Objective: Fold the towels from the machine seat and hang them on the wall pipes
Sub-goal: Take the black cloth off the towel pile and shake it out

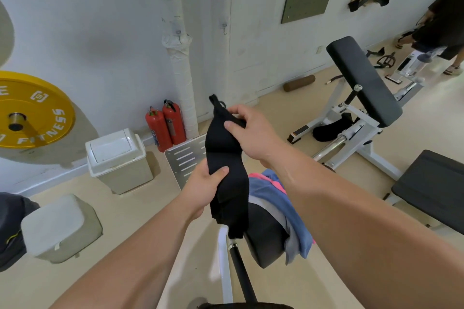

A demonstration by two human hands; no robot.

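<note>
A white wall [100, 32] fills the upper half of the view, and a white wrapped pipe [180, 63] runs down it to the floor. To the right stands a white-framed machine [351, 120] with a long black pad [364, 80] tilted above it. At the left edge hangs a yellow weight plate [37, 113].

Low in the middle is the black machine seat [263, 238]. A blue towel [283, 198] is draped over it, with a pink towel [266, 178] showing at its far edge and a grey one beneath.

The black towel [226, 165] is off the seat, held up in front of it as a long narrow band between both hands. The right hand [251, 130] is higher and farther out, with fingers and thumb pinching the band's upper end; a short tip sticks up beyond the knuckles. The left hand [200, 190] is lower and nearer, its fingers wrapped round the band's middle and the thumb laid across the front. Below it the rest hangs loose, overlapping the near edge of the seat.

Two red fire extinguishers [165, 125] stand at the foot of the pipe, and a white swing-lid bin [118, 158] sits beside them.

White letters on the plate read "FITNESS", under a square logo. The extinguisher labels are too small to read.
</note>
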